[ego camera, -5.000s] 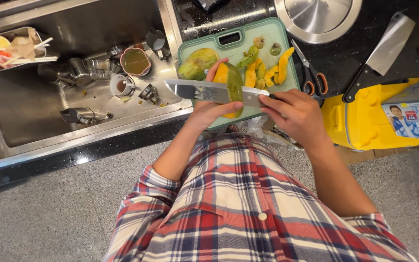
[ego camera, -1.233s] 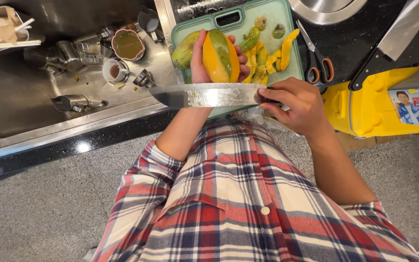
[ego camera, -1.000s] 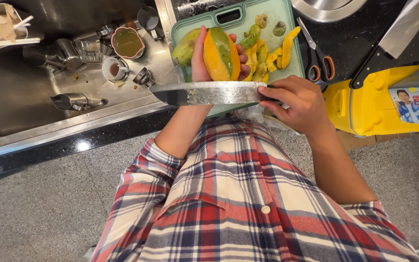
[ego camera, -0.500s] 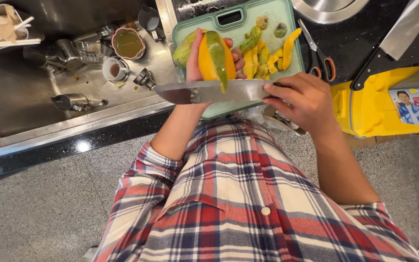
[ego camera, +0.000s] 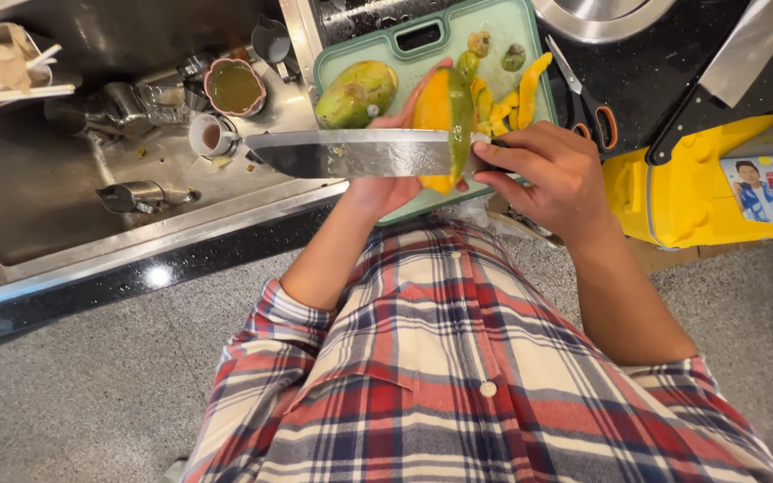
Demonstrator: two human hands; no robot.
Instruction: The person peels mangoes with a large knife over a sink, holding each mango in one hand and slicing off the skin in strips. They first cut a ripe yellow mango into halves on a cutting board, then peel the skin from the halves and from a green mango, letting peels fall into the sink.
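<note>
Head view shows our left hand (ego camera: 386,183) wrapped around the half-peeled mango (ego camera: 445,112) above the green cutting board (ego camera: 503,27), while our right hand (ego camera: 552,174) pinches the big knife (ego camera: 360,154), now slid further along the fruit, so more peel is coming off.

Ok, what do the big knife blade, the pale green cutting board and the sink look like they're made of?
Big knife blade: polished steel by its mirror-like grey sheen. Pale green cutting board: probably plastic, matte, with a moulded handle slot. Sink: apparently brushed stainless steel, grey with soft reflections.
</note>
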